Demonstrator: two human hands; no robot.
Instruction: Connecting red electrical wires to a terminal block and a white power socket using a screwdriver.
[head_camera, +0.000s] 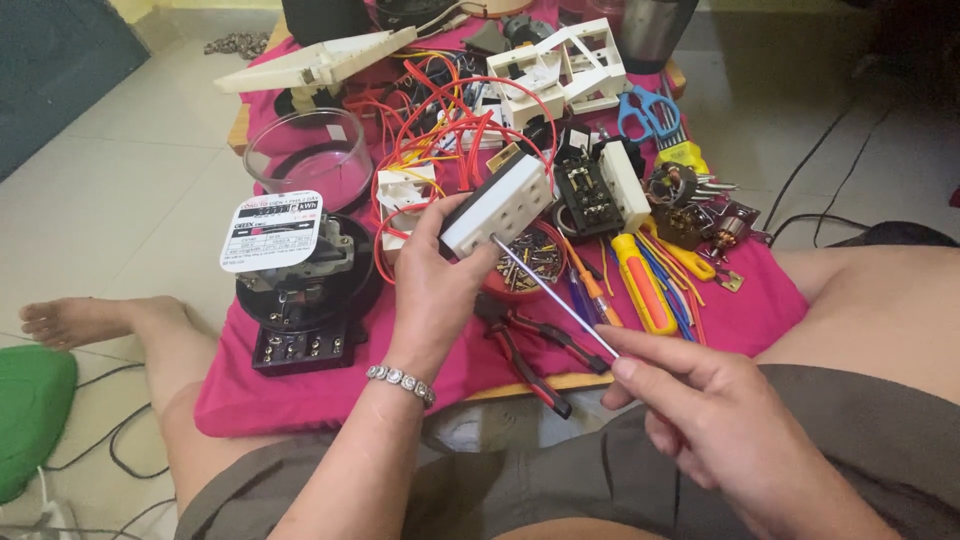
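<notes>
- The left hand (432, 290) is closed around a white socket block (497, 205) at the frame's centre, tilted so that one end faces the tool.
- The right hand (720, 430), lower right, pinches a thin screwdriver (552, 298); its tip touches that end.
- Pliers (525, 345) lie just below on the pink cloth (300, 390) of the table, within reach.

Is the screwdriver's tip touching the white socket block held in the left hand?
Yes, the thin screwdriver held by the right hand has its tip against the end face of the white socket block gripped in the left hand.
</notes>
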